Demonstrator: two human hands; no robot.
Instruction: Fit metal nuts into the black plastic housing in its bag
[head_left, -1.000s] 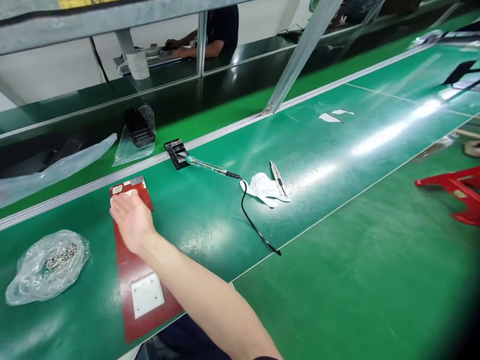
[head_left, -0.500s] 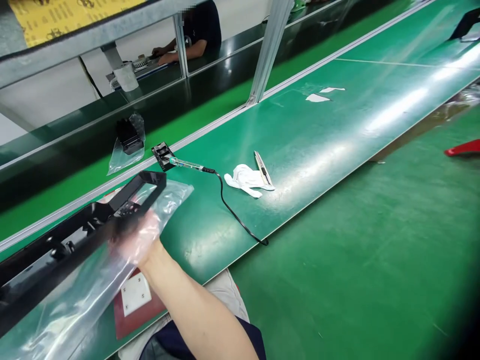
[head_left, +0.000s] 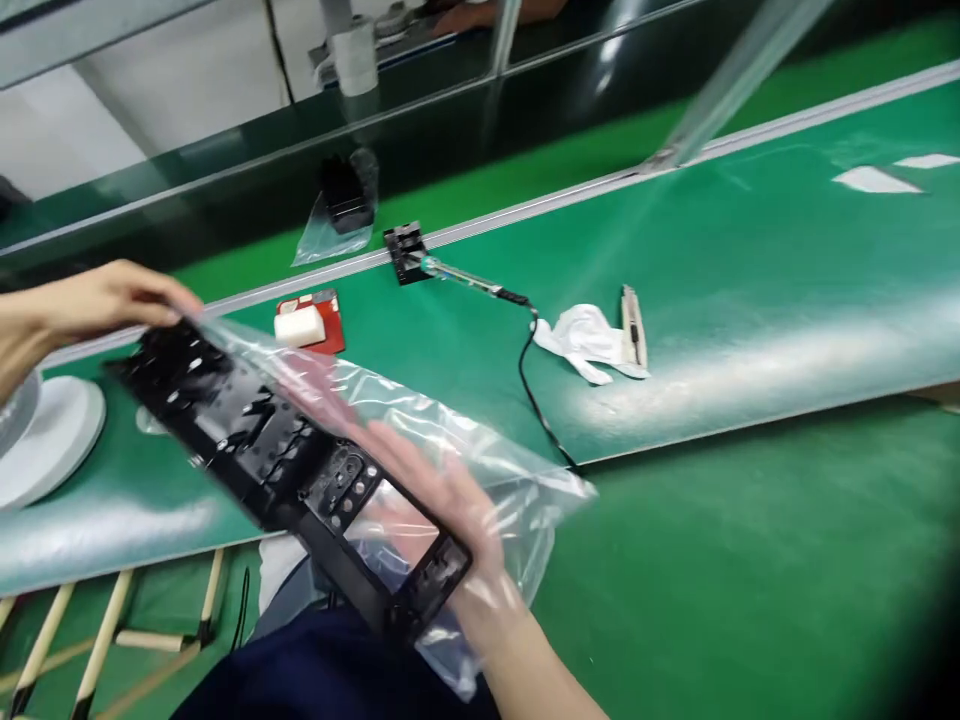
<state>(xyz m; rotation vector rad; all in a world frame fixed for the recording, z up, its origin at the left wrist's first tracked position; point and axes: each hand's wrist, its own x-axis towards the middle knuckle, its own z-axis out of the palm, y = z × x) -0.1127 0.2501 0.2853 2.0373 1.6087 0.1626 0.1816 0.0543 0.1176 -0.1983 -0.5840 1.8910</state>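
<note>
A person's left hand grips the left end of a long black casing; the right hand, seen through a clear bag, supports the other end, over the green tabletop's near edge. Farther right, a knife touches a white glove.

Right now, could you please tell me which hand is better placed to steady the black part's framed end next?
Probably the right hand: it is close to that end of the black part, while the left hand is at the opposite end.

No readable text, labels, brands, numbers or signs in view.
</note>
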